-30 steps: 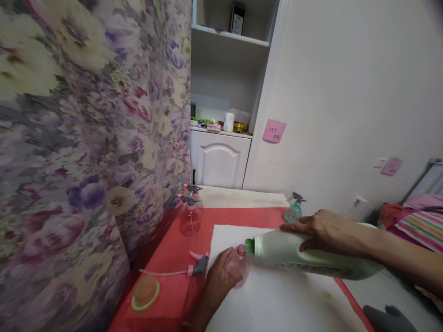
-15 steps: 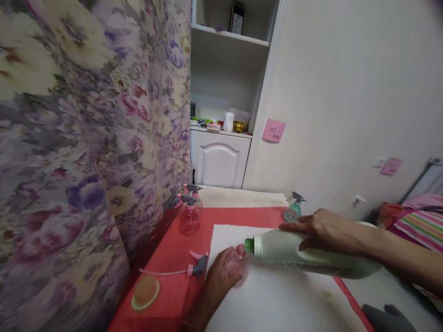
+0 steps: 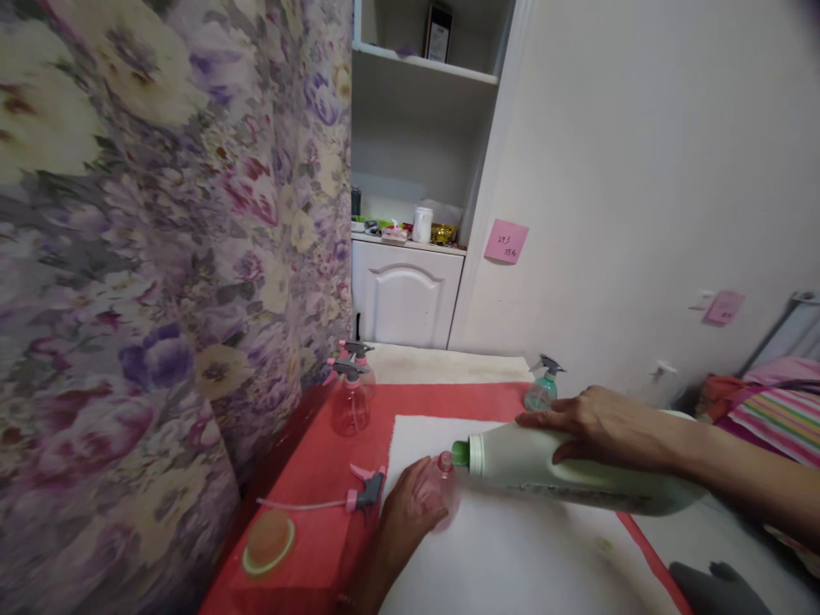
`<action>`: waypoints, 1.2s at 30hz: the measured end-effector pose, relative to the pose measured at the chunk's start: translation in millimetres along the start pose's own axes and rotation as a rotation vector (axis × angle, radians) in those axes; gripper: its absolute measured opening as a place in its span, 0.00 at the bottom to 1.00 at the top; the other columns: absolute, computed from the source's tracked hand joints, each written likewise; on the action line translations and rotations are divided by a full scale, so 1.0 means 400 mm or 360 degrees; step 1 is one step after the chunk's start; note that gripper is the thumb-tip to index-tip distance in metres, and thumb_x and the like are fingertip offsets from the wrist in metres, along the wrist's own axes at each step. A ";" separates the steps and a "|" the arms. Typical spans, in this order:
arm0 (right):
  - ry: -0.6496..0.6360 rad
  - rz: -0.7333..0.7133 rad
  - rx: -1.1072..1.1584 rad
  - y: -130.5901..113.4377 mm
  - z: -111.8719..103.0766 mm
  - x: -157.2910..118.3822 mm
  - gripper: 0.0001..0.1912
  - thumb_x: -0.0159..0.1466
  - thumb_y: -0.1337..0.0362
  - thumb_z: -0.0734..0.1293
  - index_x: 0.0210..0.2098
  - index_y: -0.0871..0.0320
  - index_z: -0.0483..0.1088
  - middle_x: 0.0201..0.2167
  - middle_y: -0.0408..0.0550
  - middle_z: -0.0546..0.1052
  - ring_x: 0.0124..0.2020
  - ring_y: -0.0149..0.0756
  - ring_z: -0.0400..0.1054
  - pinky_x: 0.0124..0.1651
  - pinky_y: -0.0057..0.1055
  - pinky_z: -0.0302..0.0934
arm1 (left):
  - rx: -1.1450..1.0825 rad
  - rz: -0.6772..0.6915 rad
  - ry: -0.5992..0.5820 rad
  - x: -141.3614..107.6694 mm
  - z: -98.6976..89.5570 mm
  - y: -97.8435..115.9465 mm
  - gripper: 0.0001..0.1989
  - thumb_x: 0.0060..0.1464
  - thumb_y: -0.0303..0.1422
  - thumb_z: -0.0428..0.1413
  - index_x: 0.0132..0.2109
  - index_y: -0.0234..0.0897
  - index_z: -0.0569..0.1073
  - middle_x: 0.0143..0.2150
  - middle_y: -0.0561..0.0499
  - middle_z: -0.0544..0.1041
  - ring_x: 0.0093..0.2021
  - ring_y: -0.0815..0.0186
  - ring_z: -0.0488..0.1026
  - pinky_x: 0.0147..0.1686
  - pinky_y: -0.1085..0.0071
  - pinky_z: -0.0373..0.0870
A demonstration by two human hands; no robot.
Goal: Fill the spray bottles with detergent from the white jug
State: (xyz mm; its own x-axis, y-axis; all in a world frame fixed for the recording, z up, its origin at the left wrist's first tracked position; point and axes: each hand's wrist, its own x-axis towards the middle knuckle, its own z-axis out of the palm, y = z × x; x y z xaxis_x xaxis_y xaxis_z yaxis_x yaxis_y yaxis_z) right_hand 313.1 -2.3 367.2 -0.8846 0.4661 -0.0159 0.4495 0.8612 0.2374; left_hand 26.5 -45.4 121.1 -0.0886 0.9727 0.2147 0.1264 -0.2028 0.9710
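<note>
The person's left hand (image 3: 402,508) has its grip wrapped around a clear pink spray-bottle body (image 3: 446,490), the thumb lying across the near side. That little bottle is headless and roughly upright, its bare mouth pointing up, over the left part of a white sheet (image 3: 487,564) spread on the red-topped bench (image 3: 313,465).

From the other side, the right hand (image 3: 593,427) is clamped over a big pale green jug (image 3: 551,480), holding it tipped nearly flat from above. The jug's green spout (image 3: 460,454) comes right up to the pink mouth (whether the two touch, or anything runs between them, I can't make out from here).

Just left of the left hand, a grey and pink spray head (image 3: 367,494) lies on the red, its thin tube (image 3: 307,506) stretching away to the left. Nearer the bench's edge sits a round orange piece with a pale rim (image 3: 269,541).

Farther back, two pink spray bottles (image 3: 351,414) stand close together, heads on, one partly behind the other. A teal spray bottle (image 3: 541,395), also with its head on, stands beyond the right hand. A flowered curtain (image 3: 192,256) hangs along the left, and a white cupboard (image 3: 410,295) stands behind the bench.
</note>
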 end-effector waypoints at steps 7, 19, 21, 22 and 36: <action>-0.0026 0.0016 -0.0006 -0.002 -0.003 0.003 0.23 0.69 0.54 0.59 0.61 0.50 0.61 0.35 0.50 0.77 0.28 0.38 0.73 0.30 0.31 0.59 | 0.0026 0.0025 0.0029 -0.001 -0.002 0.002 0.32 0.40 0.24 0.60 0.55 0.40 0.69 0.59 0.44 0.72 0.60 0.56 0.67 0.59 0.61 0.64; -0.0003 0.0001 0.0053 -0.004 -0.006 0.003 0.22 0.69 0.55 0.59 0.61 0.51 0.62 0.34 0.49 0.77 0.28 0.37 0.72 0.30 0.31 0.59 | 0.0025 0.0002 0.0024 -0.003 -0.002 0.006 0.32 0.40 0.24 0.59 0.56 0.40 0.68 0.60 0.43 0.71 0.60 0.56 0.67 0.59 0.63 0.65; -0.0015 0.0008 0.0057 -0.005 -0.006 0.003 0.22 0.69 0.54 0.59 0.61 0.51 0.61 0.35 0.50 0.77 0.29 0.38 0.72 0.30 0.31 0.59 | 0.0053 0.0013 0.0025 -0.002 -0.002 0.007 0.32 0.40 0.25 0.60 0.56 0.40 0.69 0.59 0.44 0.72 0.60 0.57 0.67 0.59 0.64 0.65; -0.0012 0.0004 0.0058 -0.005 -0.005 0.003 0.23 0.69 0.55 0.59 0.61 0.51 0.61 0.35 0.50 0.77 0.29 0.38 0.72 0.30 0.31 0.59 | 0.0057 0.0011 0.0023 -0.002 -0.002 0.007 0.31 0.40 0.25 0.60 0.56 0.40 0.69 0.59 0.44 0.72 0.60 0.57 0.68 0.59 0.64 0.65; -0.0047 0.0022 0.0038 -0.010 -0.013 0.005 0.22 0.69 0.55 0.59 0.61 0.51 0.61 0.34 0.50 0.77 0.28 0.38 0.72 0.30 0.31 0.58 | 0.0036 -0.0006 0.0035 -0.004 0.000 0.008 0.32 0.38 0.25 0.59 0.55 0.39 0.69 0.58 0.43 0.73 0.59 0.55 0.68 0.58 0.62 0.66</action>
State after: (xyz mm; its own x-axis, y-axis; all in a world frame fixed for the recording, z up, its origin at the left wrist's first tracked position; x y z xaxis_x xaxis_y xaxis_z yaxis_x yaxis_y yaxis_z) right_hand 308.9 -6.1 371.4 -0.8742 0.4837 -0.0415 0.4650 0.8589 0.2147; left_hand 26.9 -47.5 124.0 -0.1105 0.9707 0.2134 0.1481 -0.1962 0.9693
